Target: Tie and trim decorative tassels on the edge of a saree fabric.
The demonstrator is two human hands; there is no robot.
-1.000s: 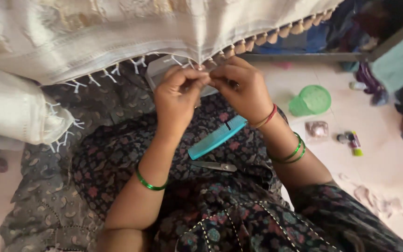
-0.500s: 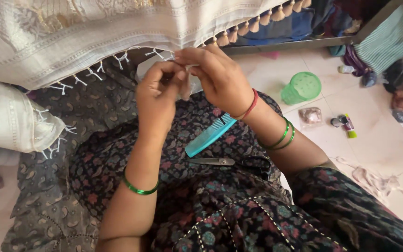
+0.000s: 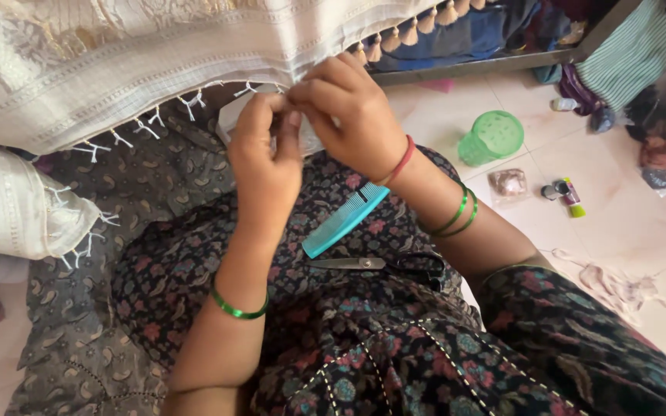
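Up at the far edge of the lap, both hands meet at the fringe (image 3: 194,100) of a cream cloth (image 3: 117,62) that hangs across the top of the view. Fingers of the left hand (image 3: 264,158) are pinched narrow on a bit of the fringe, and the right hand (image 3: 348,123) curls close over them, its fingertips pressed to the same spot. What exactly sits between the fingertips is hidden by the knuckles. A pale object behind the hands is mostly covered and cannot be made out.

On the dark flowered lap lie a teal comb (image 3: 344,219) and, nearer, scissors (image 3: 379,264) whose black handles run under the right forearm. To the right on the tiled floor stand a green mesh cup (image 3: 492,139), a small clear packet (image 3: 509,183) with brownish contents, and a little tube with a green end (image 3: 572,199); their labels are too small to tell.
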